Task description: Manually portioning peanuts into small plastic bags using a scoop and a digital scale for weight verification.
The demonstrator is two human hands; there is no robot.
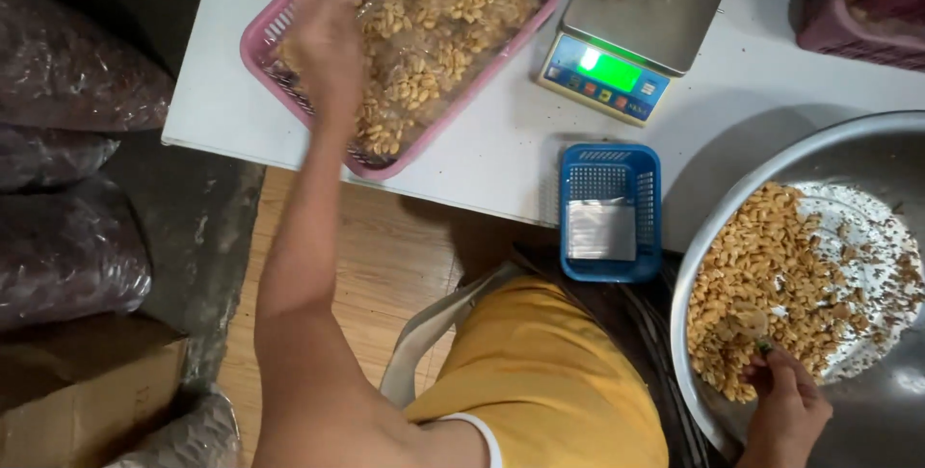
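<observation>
Pink basket [289,20] on the white counter [482,160] holds clear bagged nuts; left hand [328,39] blurred, grip indeterminate. Right hand [785,405] pinches a small scoop [752,321] in the steel bowl [848,150].

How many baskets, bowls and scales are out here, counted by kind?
Pink baskets: 1
Blue baskets: 1
Dark red baskets: 1, partly cut off at the top right edge
Metal bowls: 1
Scales: 1
Total: 5
</observation>
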